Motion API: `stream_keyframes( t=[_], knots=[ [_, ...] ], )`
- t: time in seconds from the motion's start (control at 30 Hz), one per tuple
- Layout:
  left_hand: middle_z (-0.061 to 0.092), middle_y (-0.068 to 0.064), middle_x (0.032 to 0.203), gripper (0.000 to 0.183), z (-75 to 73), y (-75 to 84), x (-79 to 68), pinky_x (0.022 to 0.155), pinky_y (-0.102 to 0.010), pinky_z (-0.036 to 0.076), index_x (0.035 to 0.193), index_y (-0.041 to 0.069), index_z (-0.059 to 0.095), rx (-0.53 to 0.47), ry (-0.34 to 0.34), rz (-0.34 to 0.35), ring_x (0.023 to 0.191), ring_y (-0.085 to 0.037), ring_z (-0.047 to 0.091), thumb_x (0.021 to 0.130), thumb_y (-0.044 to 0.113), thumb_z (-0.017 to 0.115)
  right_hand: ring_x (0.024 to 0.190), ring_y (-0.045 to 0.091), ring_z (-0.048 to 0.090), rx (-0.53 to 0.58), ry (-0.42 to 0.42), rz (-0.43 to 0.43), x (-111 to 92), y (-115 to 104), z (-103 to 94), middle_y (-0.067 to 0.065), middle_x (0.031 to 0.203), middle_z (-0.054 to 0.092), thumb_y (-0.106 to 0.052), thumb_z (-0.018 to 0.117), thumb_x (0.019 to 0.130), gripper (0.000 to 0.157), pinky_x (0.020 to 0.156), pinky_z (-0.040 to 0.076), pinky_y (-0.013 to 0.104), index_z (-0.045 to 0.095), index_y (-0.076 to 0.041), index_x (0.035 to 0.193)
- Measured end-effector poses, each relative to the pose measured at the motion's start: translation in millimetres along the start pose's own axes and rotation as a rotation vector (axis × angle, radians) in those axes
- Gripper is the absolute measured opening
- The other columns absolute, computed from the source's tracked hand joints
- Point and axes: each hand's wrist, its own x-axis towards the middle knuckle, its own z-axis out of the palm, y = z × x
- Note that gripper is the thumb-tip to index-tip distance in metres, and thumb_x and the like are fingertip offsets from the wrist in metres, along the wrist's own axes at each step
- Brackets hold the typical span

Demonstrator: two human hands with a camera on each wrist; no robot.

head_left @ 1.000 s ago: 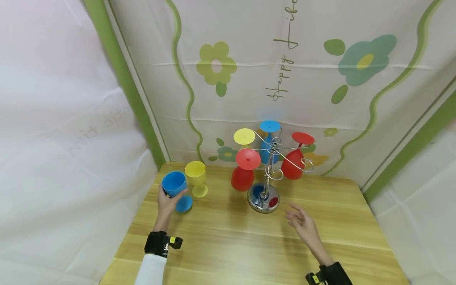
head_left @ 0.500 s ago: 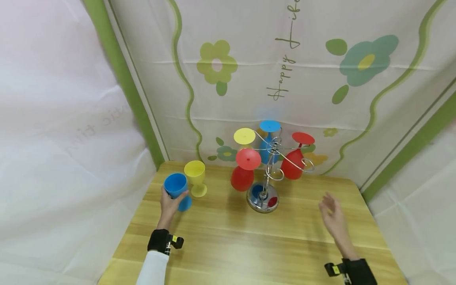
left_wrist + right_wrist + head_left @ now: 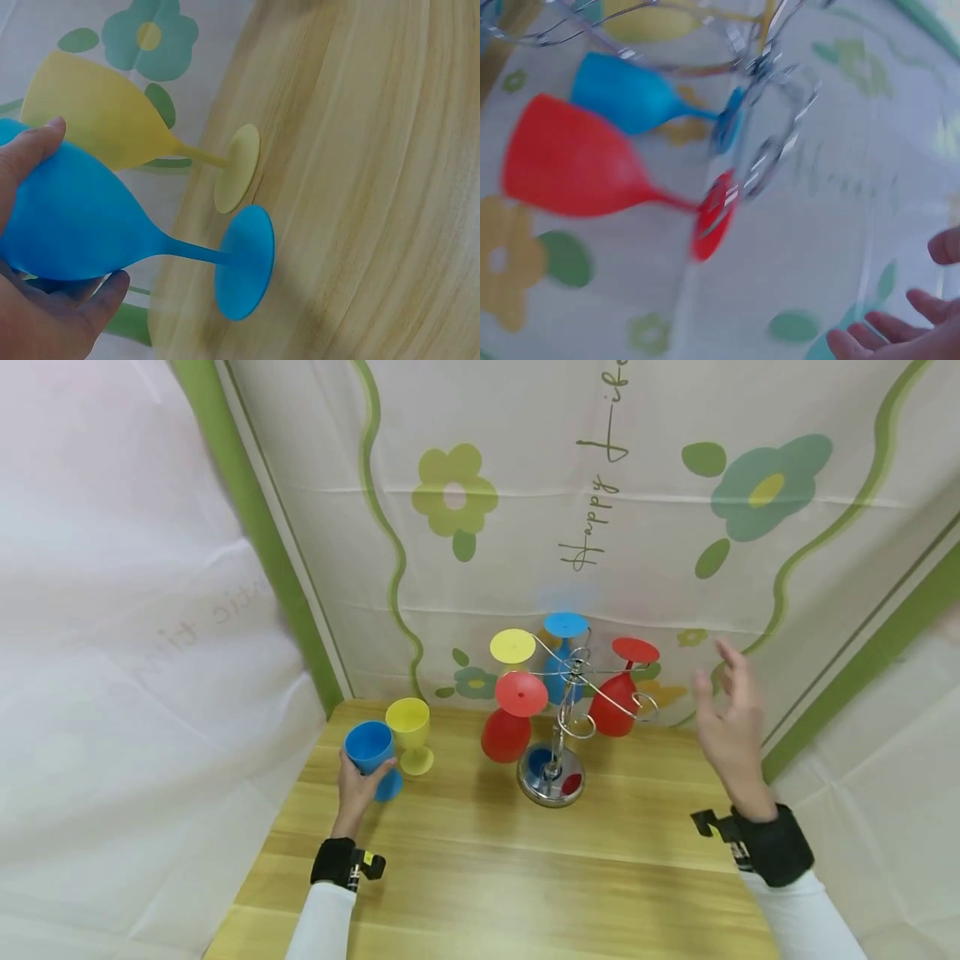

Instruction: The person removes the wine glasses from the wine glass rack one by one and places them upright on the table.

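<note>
My left hand grips the bowl of a blue goblet, which stands upright at the table's left side. Right behind it is a yellow goblet, also upright. My right hand is raised to the right of a chrome goblet rack, fingers spread and holding nothing. Upside down on the rack hang a red goblet on the right, a blue goblet at the back, a red goblet at the front left and a yellow goblet behind that one.
Two wire loops of the rack hold no goblet, at its front and right. The rack's round base stands on the wooden table. A flower-print cloth hangs behind the table, with more cloth at both sides.
My right hand has moved right and then up, from near the rack's base to beside its top. The left hand has stayed on the blue goblet, which has shifted slightly.
</note>
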Motion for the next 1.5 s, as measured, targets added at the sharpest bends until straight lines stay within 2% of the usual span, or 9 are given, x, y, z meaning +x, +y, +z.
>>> stream_keyframes(
  t=[0.1, 0.23, 0.43, 0.57, 0.67, 0.9, 1.13, 1.33, 1.5],
  knots=[
    [0.032, -0.023, 0.140, 0.093, 0.1, 0.1, 1.1, 0.103, -0.065, 0.024, 0.146, 0.009, 0.013, 0.015, 0.003, 0.008, 0.125, -0.037, 0.031, 0.080, 0.026, 0.077, 0.126, 0.027, 0.036, -0.017, -0.123, -0.236, 18, -27, 29.4, 0.011, 0.141, 0.042, -0.018, 0.056, 0.094, 0.050, 0.107, 0.033, 0.036, 0.041, -0.003, 0.139],
    [0.031, -0.023, 0.141, 0.094, 1.1, -0.4, 2.8, 0.104, -0.065, 0.024, 0.147, 0.009, 0.012, 0.005, 0.001, 0.018, 0.125, -0.037, 0.030, 0.081, 0.025, 0.077, 0.130, 0.029, 0.030, -0.034, -0.370, -0.424, 26, -52, 70.3, 0.014, 0.145, 0.036, -0.017, 0.065, 0.087, 0.063, 0.107, 0.031, 0.050, 0.037, -0.001, 0.141],
    [0.032, -0.023, 0.140, 0.095, 2.5, -1.6, 3.0, 0.104, -0.062, 0.025, 0.147, 0.010, 0.011, 0.002, -0.003, 0.005, 0.125, -0.036, 0.031, 0.080, 0.025, 0.077, 0.135, 0.029, 0.018, -0.159, -0.691, -0.577, 19, -60, 117.2, 0.016, 0.150, 0.025, -0.019, 0.072, 0.084, 0.077, 0.108, 0.029, 0.050, 0.029, 0.000, 0.144],
    [0.032, -0.025, 0.140, 0.096, 2.4, -2.6, 2.5, 0.103, -0.063, 0.026, 0.147, 0.009, 0.010, 0.014, 0.000, 0.006, 0.125, -0.037, 0.031, 0.081, 0.025, 0.077, 0.135, 0.029, 0.018, -0.234, -0.806, -0.629, 11, -57, 132.5, 0.017, 0.150, 0.024, -0.018, 0.071, 0.085, 0.073, 0.110, 0.026, 0.049, 0.031, 0.001, 0.143],
    [0.032, -0.025, 0.140, 0.095, 1.7, -2.6, 2.4, 0.103, -0.063, 0.026, 0.147, 0.008, 0.010, 0.016, -0.002, 0.012, 0.125, -0.038, 0.031, 0.081, 0.024, 0.077, 0.134, 0.030, 0.021, -0.299, -0.819, -0.660, 6, -57, 136.7, 0.018, 0.148, 0.029, -0.014, 0.071, 0.085, 0.068, 0.108, 0.029, 0.049, 0.036, 0.002, 0.141],
    [0.032, -0.022, 0.141, 0.094, -0.9, -1.7, 1.3, 0.105, -0.060, 0.025, 0.147, 0.010, 0.013, 0.013, -0.003, 0.017, 0.126, -0.034, 0.031, 0.080, 0.024, 0.077, 0.132, 0.030, 0.026, -0.403, -0.748, -0.719, -1, -57, 138.3, 0.020, 0.143, 0.037, -0.003, 0.071, 0.082, 0.064, 0.105, 0.034, 0.046, 0.040, 0.002, 0.138],
    [0.032, -0.022, 0.141, 0.094, -0.8, -1.5, 0.6, 0.104, -0.061, 0.026, 0.147, 0.009, 0.012, 0.010, -0.005, 0.017, 0.125, -0.035, 0.031, 0.080, 0.022, 0.077, 0.132, 0.029, 0.026, -0.475, -0.746, -0.676, -6, -60, 138.2, 0.018, 0.144, 0.037, -0.002, 0.074, 0.079, 0.072, 0.104, 0.035, 0.045, 0.037, 0.000, 0.141],
    [0.030, -0.025, 0.141, 0.094, -1.9, 3.2, -1.6, 0.104, -0.062, 0.025, 0.147, 0.008, 0.009, 0.007, -0.013, 0.031, 0.126, -0.037, 0.030, 0.082, 0.023, 0.076, 0.132, 0.029, 0.027, -0.581, -0.748, -0.675, -9, -67, 143.4, 0.017, 0.143, 0.038, -0.001, 0.070, 0.082, 0.068, 0.105, 0.035, 0.043, 0.037, 0.001, 0.141],
    [0.031, -0.024, 0.141, 0.094, -1.1, 2.3, -0.9, 0.105, -0.062, 0.025, 0.147, 0.008, 0.010, 0.003, -0.010, 0.034, 0.126, -0.037, 0.030, 0.082, 0.023, 0.076, 0.131, 0.029, 0.027, -0.619, -0.743, -0.694, -12, -72, 148.6, 0.018, 0.142, 0.040, 0.001, 0.070, 0.081, 0.066, 0.107, 0.032, 0.045, 0.038, 0.002, 0.140]
  ],
)
